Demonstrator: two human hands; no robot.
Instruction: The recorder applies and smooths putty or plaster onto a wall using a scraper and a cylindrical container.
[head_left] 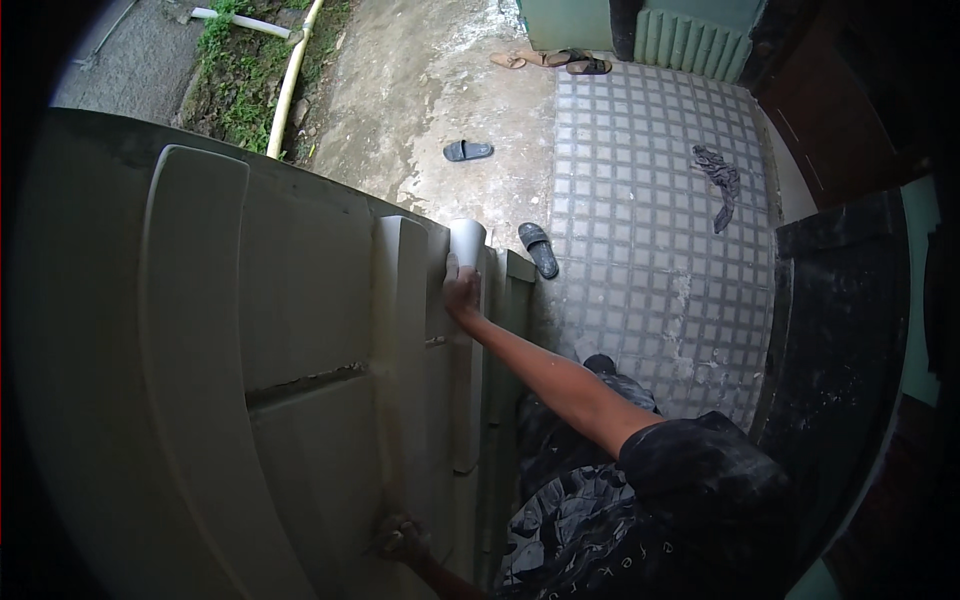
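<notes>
My right hand (462,291) is closed round a smooth, pale, cylinder-shaped thing like a cup (467,243), at the top end of a raised upright strip. My right arm stretches across from the right. Low in the view, in shadow, my left hand (400,540) is curled close against the face of a large grey-green panel (310,290). Whether anything is in its fingers cannot be made out. Raised vertical strips (402,300) run down the panel, and a dark horizontal gap (308,384) crosses it left of the middle strip.
Behind the panel lies a concrete path with one dark sandal (468,150); another sandal (538,250) is by the tiled floor (650,240). A crumpled dark cloth (717,187) lies on the tiles. More footwear (588,66) sits by the doorway. A pale pipe (293,85) crosses the grass.
</notes>
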